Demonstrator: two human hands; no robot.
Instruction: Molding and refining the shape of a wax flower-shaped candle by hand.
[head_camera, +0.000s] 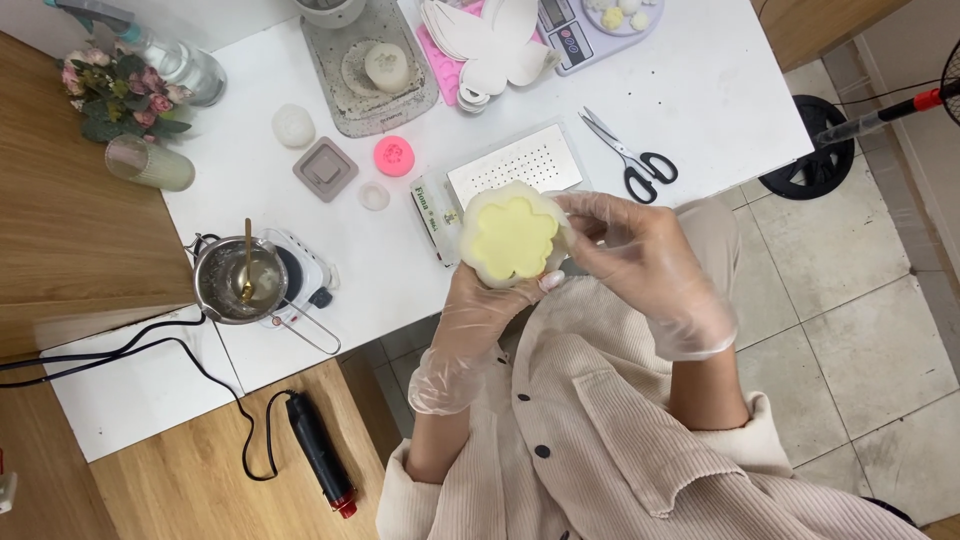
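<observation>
Mould: a translucent white silicone mould (512, 236) filled with pale yellow flower-shaped wax is being held at the centre of the frame, above the white table (700, 90) edge.
Left hand: the gloved left hand (480, 300) is cupping it from below, fingers curled around it.
Right hand: the gloved right hand (640, 260) is pinching its right rim.
Nearby: black-handled scissors (632, 156) are lying upper right; a metal melting pot (238, 278) is sitting at left.

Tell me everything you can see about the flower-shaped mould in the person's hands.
The flower-shaped mould is a pale, translucent white, soft-looking cup, seemingly silicone, filled with a smooth pale-yellow, flower-shaped solid that looks like wax. Its open face is turned up toward the camera. It is held above the white table's near edge: the gloved left hand cradles it from below, and the gloved right hand grips its right rim.
</observation>
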